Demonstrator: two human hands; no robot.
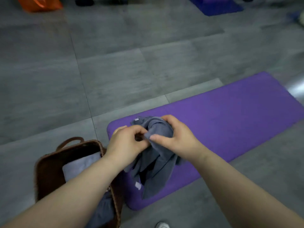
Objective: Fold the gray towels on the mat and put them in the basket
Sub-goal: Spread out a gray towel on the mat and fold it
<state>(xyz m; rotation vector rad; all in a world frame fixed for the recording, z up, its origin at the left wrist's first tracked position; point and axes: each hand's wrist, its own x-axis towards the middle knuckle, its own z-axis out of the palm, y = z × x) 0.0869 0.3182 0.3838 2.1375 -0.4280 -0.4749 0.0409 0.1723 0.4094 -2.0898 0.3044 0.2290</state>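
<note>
1. Currently both hands are close together, clamped on one crumpled dark gray terry towel above the near end of a purple foam exercise mat.
2. The left hand has its fingers curled in, pinching a fold of the towel's upper edge.
3. The right hand wraps over the bunched top of the towel, with its thumb pressed along the front of the cloth.
4. The towel hangs down from the hands in loose folds, and its lower end reaches the mat's near corner; a small white tag shows near that lower end.
5. The mat lies flat on a gray tiled floor, running away to the right.
6. A brown woven basket with a loop handle stands on the floor just left of the mat, partly under the left forearm.
7. Inside the basket lies a folded lighter gray towel.
8. More dark gray cloth shows at the basket's near end; whether it is folded cannot be told.
9. Far off, blurred, are an orange bag at upper left and a second purple mat at upper right.
</note>
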